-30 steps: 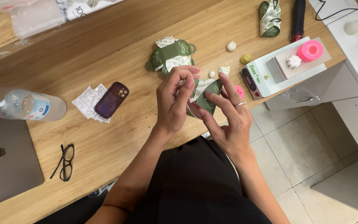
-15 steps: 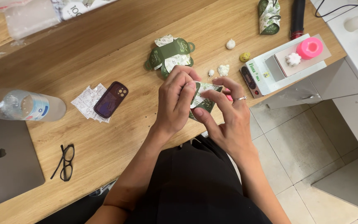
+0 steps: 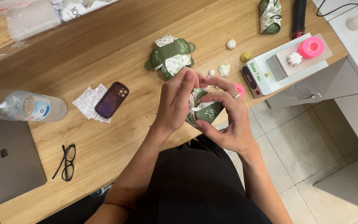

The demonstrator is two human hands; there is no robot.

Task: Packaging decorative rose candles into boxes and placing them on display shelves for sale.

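1. Holding a green leaf-patterned paper box (image 3: 204, 111) at the frame's centre, the left hand (image 3: 178, 103) and right hand (image 3: 228, 120) both pinch it, above the wooden table (image 3: 117, 54) edge.
2. Another flat green box (image 3: 170, 56) lies just above; a purple phone (image 3: 111, 99) sits left of the hands.

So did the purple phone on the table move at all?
No. The purple phone lies on the same white paper packets, just as far from the water bottle as before. Only the two hands folding the green box shifted.
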